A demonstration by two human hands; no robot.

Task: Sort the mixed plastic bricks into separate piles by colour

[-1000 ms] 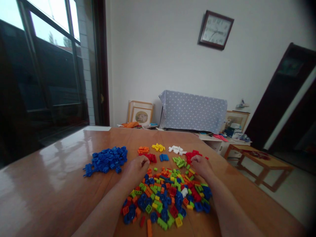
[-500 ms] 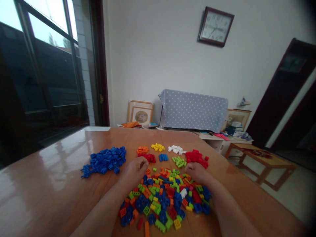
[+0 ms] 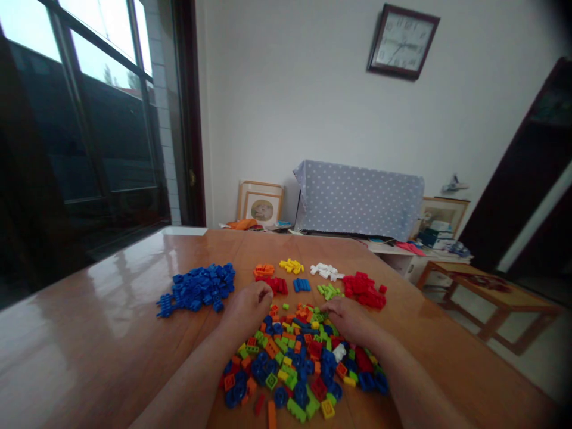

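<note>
The left hand (image 3: 249, 305) curls inward; apart from its grip, the right hand (image 3: 351, 319) angles toward it, forearms (image 3: 190, 372) behind.

Left of centre: brick heap (image 3: 203, 287), solid blue. Lower centre: mixed pile (image 3: 304, 364), blue, lime, orange, red, yellow, some white. Right of centre: red heap (image 3: 364, 290). Above: cloth (image 3: 360, 199), grey-blue, white polka dots. Tabletop (image 3: 129, 339), across lower frame: orange-brown.

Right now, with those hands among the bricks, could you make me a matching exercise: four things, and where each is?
1. Blue pile
2. Yellow pile
3. Large red pile
4. Clock

A. Between the orange pile and white pile
B. High on the wall
C. Just beyond the right hand
D. Left of the left hand

Pairs: 1-D, 2-A, 3-C, 4-B
</note>
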